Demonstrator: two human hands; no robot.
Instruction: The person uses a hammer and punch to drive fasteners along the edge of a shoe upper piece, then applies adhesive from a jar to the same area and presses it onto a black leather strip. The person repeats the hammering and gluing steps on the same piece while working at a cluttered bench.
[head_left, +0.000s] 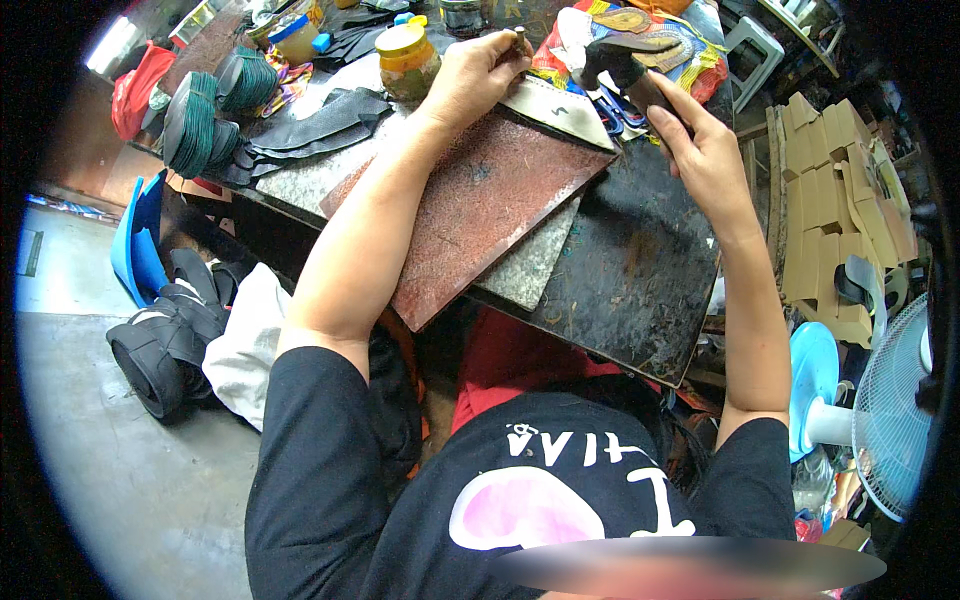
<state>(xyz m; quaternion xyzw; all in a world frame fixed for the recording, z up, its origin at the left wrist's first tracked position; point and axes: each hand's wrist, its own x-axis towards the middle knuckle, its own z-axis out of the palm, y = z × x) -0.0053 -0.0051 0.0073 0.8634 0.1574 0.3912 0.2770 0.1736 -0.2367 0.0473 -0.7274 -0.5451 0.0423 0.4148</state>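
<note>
Where dark worktable (640, 270) meets red board (480, 215), concrete floor (130, 470), fan (890, 420)

Black short-sleeved T-shirt (400, 500) with a pink-and-white print, forearms bare.

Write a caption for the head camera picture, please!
Left hand steadies a small punch on pale material while right hand holds a hammer.
</note>
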